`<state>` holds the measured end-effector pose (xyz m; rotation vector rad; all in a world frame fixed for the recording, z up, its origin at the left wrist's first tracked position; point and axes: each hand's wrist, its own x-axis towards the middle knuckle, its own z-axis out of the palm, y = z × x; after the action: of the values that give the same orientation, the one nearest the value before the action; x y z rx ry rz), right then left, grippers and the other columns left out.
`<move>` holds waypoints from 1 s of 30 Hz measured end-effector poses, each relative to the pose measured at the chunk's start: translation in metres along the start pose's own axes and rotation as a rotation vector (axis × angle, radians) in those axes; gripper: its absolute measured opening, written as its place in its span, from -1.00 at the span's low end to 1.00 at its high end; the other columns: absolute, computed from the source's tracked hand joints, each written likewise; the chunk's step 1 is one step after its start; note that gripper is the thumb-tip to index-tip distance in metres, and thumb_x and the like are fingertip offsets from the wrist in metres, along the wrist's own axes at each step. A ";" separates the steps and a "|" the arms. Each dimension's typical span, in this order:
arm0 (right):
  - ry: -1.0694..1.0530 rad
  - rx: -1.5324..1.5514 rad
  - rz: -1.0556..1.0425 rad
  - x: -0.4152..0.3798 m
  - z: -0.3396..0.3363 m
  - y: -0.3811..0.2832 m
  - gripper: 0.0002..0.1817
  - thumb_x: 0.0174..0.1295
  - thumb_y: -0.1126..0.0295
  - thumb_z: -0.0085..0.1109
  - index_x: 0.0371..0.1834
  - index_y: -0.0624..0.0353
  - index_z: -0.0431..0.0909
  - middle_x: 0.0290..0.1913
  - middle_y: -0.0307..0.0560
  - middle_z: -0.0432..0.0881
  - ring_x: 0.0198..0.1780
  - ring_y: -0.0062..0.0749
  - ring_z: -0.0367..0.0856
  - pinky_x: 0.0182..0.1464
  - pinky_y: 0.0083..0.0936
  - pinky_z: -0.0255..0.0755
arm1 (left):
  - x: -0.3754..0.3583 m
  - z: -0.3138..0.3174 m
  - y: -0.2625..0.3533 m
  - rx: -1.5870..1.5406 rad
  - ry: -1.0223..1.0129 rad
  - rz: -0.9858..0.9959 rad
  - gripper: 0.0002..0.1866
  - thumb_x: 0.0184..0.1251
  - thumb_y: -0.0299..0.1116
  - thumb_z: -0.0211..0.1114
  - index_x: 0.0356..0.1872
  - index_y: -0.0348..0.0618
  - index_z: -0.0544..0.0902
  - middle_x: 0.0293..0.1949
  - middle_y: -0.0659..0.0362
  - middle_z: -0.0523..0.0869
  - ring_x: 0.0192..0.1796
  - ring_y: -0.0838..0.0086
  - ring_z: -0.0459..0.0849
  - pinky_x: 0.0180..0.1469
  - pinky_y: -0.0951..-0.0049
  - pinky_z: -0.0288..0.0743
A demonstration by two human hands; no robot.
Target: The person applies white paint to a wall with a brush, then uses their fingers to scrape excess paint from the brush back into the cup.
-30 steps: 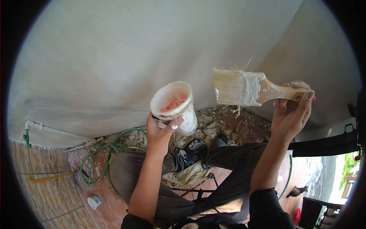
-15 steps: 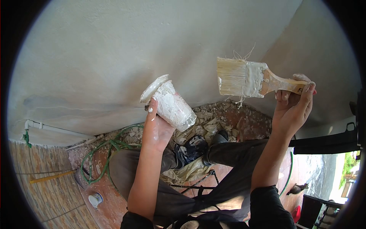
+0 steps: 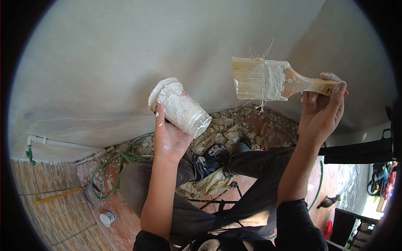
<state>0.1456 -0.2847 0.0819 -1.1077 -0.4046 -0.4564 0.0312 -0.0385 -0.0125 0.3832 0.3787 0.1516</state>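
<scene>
White crust over most of the cup [image 3: 184, 109], tilted, rim toward the wall [image 3: 109, 62]; contents hidden. Left hand [image 3: 171, 142] cradles it, grip around its side. Right hand [image 3: 320, 119] pinches the handle of a wide brush [image 3: 274, 79], bristles pointing left, apart from both cup and wall; pale coating on its ferrule, stray fibres at the edges. Progress, judged: work looks under way. Wall mostly pale grey, darker patches low down [image 3: 54, 117]; whether any need covering, cannot tell. Rubble [image 3: 274, 121] and crumpled sheeting [image 3: 222, 129] lie along the wall's foot.
</scene>
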 end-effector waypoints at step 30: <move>-0.012 -0.053 -0.023 0.000 0.004 0.000 -0.56 0.50 0.10 -0.12 -0.20 0.32 0.51 -0.40 -0.12 0.52 -0.53 -0.55 0.37 -0.49 -0.54 0.36 | -0.002 0.000 -0.013 1.048 -0.073 0.549 -0.31 -0.07 -0.57 0.54 0.16 -0.35 0.40 0.07 0.05 0.58 0.13 0.34 0.59 0.11 0.35 0.51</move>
<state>0.1454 -0.2813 0.0832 -1.1587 -0.4184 -0.4836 0.0302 -0.0515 -0.0168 1.5258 0.2456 0.4735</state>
